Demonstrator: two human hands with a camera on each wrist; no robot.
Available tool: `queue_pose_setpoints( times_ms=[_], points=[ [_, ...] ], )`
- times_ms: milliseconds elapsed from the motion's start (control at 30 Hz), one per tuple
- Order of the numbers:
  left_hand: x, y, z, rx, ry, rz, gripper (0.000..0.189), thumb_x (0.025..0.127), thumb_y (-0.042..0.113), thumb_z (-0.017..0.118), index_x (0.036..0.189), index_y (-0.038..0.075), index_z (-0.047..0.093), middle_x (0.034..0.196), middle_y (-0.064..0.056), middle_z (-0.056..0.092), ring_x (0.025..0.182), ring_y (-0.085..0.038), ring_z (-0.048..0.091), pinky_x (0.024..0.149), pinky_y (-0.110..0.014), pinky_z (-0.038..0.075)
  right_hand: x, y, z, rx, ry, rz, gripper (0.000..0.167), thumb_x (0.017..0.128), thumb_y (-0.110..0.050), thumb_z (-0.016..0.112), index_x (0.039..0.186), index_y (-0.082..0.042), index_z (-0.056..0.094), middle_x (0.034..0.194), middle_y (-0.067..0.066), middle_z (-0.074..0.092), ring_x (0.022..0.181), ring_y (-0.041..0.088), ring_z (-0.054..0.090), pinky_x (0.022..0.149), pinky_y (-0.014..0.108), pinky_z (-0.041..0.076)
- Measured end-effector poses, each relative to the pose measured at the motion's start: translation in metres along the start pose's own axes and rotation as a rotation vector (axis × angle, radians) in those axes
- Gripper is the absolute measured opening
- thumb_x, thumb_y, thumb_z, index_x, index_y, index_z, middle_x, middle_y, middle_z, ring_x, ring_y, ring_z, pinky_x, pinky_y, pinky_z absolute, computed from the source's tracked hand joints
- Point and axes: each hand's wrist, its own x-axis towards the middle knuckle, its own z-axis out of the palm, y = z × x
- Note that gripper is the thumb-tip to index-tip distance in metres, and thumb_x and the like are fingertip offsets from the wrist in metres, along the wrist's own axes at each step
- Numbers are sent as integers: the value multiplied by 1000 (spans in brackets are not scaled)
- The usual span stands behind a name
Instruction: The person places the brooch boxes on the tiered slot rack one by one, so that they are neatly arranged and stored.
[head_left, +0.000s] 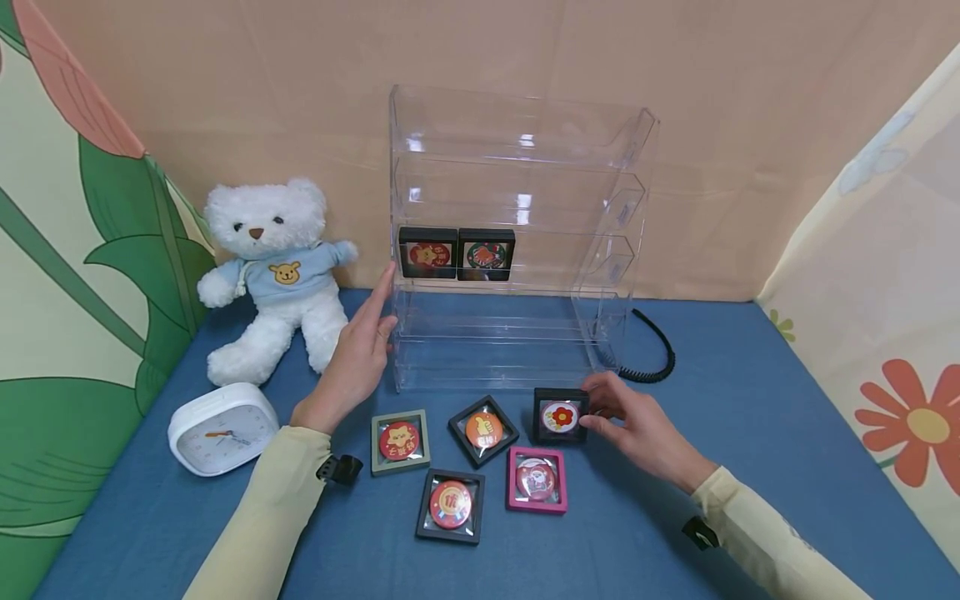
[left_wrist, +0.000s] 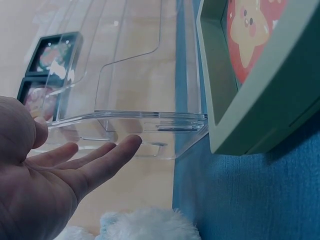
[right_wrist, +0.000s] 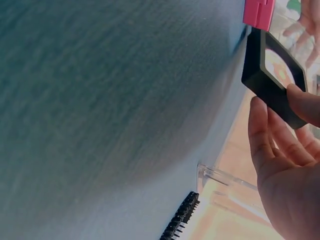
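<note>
My right hand point(head_left: 641, 425) pinches a black display frame point(head_left: 560, 417) holding a round red-flower badge; thumb and fingers grip its right side. In the right wrist view the frame point(right_wrist: 256, 75) is tilted. My left hand point(head_left: 352, 354) has its fingers extended along the left side of a clear tiered acrylic rack point(head_left: 517, 160). The left wrist view shows those fingers point(left_wrist: 105, 167) beside the rack's side wall, holding nothing. A star-badge black frame point(head_left: 428, 253) and another black frame point(head_left: 486, 255) stand side by side on the middle tier, at its left end.
On the blue cloth lie a green frame point(head_left: 400, 442), a turned black frame point(head_left: 483, 430), another black frame point(head_left: 450, 506) and a pink frame point(head_left: 537, 481). A white teddy bear point(head_left: 273, 271) and white clock point(head_left: 223, 431) are at left. A black coiled cord point(head_left: 660, 371) lies right of the rack.
</note>
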Motion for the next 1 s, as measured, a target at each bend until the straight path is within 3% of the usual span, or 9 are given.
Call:
queue_pose_setpoints(
  times_ms=[300, 1000],
  points=[
    [0, 0, -2, 2, 1, 5, 74, 109, 2, 38, 163, 37, 4, 161, -17, 30, 114, -38, 58, 73, -44, 49, 1, -6, -7, 3, 79, 40, 43, 93, -17, 76, 129, -19, 51, 107, -1, 68, 95, 12, 67, 86, 41, 56],
    [0, -2, 0, 14, 6, 21, 73, 109, 3, 39, 164, 37, 4, 162, -16, 28, 119, -36, 57, 73, -43, 50, 29, -35, -22, 18, 248, -66, 46, 93, -10, 75, 132, -13, 51, 113, 3, 70, 101, 16, 66, 87, 41, 56]
  ],
)
